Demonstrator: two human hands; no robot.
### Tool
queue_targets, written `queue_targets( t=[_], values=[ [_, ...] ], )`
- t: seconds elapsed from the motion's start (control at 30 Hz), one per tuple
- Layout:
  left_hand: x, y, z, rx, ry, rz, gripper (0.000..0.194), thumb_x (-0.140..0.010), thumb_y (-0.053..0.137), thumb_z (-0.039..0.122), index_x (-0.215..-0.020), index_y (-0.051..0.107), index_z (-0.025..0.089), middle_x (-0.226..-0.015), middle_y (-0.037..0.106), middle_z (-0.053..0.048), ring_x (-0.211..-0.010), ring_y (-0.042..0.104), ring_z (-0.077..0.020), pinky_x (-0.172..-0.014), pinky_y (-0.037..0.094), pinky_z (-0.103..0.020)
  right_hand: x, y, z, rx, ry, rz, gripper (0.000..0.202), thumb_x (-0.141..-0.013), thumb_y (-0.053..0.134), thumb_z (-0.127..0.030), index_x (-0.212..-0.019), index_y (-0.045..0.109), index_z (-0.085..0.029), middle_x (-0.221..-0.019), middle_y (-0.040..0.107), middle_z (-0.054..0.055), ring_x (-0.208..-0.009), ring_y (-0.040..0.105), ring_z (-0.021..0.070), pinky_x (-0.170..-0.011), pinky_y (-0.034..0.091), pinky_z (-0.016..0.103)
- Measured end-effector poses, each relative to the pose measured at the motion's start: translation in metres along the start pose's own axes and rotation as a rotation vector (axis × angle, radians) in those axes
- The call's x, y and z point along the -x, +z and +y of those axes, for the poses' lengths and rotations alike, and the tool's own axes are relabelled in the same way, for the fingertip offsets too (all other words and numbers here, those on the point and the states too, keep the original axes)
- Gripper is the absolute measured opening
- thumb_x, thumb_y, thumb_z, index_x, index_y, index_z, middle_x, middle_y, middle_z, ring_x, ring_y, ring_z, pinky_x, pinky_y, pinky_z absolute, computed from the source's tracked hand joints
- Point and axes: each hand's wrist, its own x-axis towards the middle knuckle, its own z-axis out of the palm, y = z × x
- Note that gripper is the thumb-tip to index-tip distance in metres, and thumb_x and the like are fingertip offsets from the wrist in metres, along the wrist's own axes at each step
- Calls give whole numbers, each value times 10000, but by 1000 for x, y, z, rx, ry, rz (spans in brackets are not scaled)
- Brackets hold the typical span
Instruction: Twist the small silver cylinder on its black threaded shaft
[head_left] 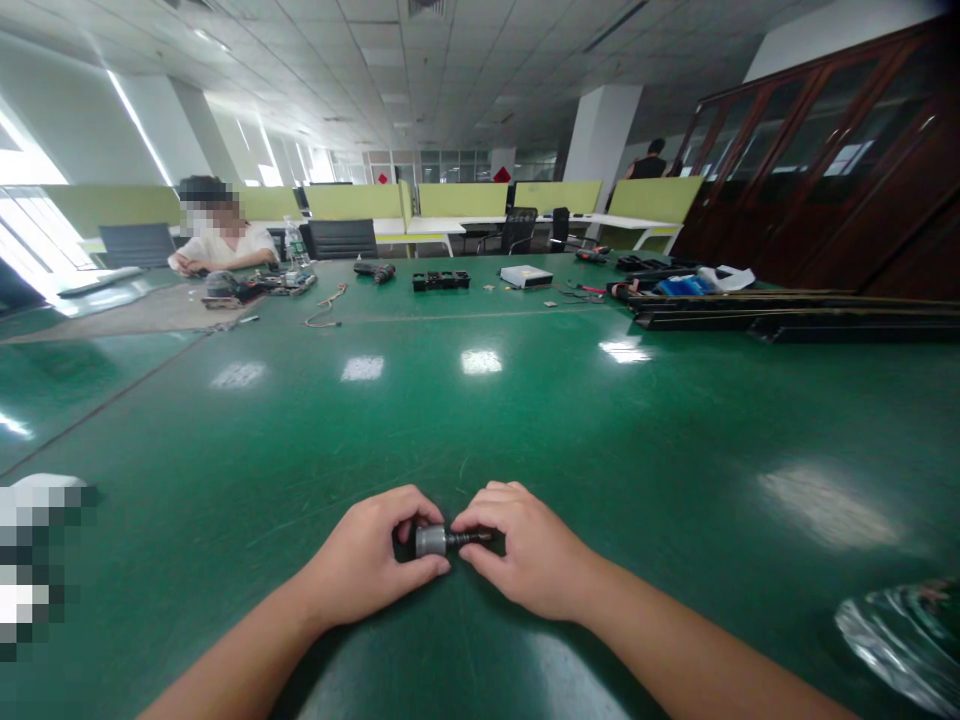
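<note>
A small metal part (pixel 430 541), a grey cylinder with a dark, ribbed shaft (pixel 459 539) pointing right, lies low over the green table in front of me. Around its grey cylinder curl the thumb and fingers of my left hand (pixel 375 550). My right hand (pixel 529 550) closes on the dark shaft, thumb below and fingers above. The tip of the shaft sits inside the curve of that hand. Both hands rest at the table surface, close together, and their curled fingers hide parts of the piece.
The glossy green table (pixel 420 420) bears a clear plastic bottle (pixel 904 640) at right front. Farther back are a power drill (pixel 374 271), a black block (pixel 441 281), a white box (pixel 526 276) and long dark bars (pixel 795 312). A person (pixel 225 235) sits across, far left.
</note>
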Motion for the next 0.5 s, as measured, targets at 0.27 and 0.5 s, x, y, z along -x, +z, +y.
queue_targets(
  t=[0.27, 0.5],
  values=[
    [0, 0, -1, 3, 9, -3, 216, -765, 731, 284, -958, 656, 222, -830, 620, 14, -729, 548, -161, -657, 392, -257, -1, 2, 1, -7, 7, -4, 133, -805, 730, -190, -932, 715, -226, -868, 691, -6, -858, 571, 158, -805, 365, 309],
    [0, 1, -4, -4, 17, 3, 223, -764, 738, 297, -952, 649, 217, -825, 614, 12, -723, 547, -160, -649, 389, -256, -1, 0, 1, 1, 12, -1, 134, -786, 733, -176, -910, 723, -226, -831, 683, -10, -829, 568, 154, -788, 363, 306]
  ],
)
